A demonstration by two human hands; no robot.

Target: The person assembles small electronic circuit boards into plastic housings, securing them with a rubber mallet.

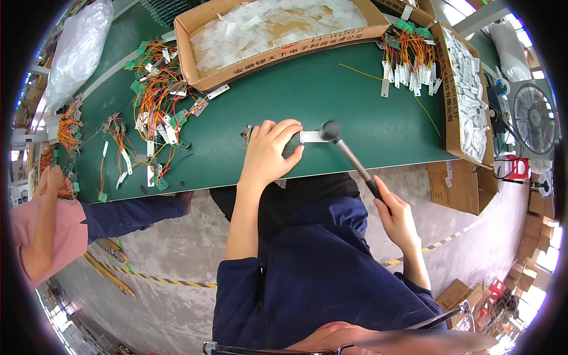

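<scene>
My right hand (395, 214) is closed around the dark grip of a hammer (357, 164). The round black hammer head (330, 130) is at the right end of a small whitish strip (313, 136); whether they touch I cannot tell. Near the front edge of the green table, my left hand (269, 151) curls over a dark piece (291, 144) from which the strip sticks out. My palm and fingers hide most of that dark piece. A small part with bits of metal and wire (247, 134) shows just left of my left fingers.
Wired green circuit boards with white strips (160, 118) lie at left, with another bunch (409, 56) at the back right. Cardboard boxes hold translucent pieces (278, 26) and white strips (467, 89). A fan (532, 112) stands far right. A person in a pink top (50, 236) works at left.
</scene>
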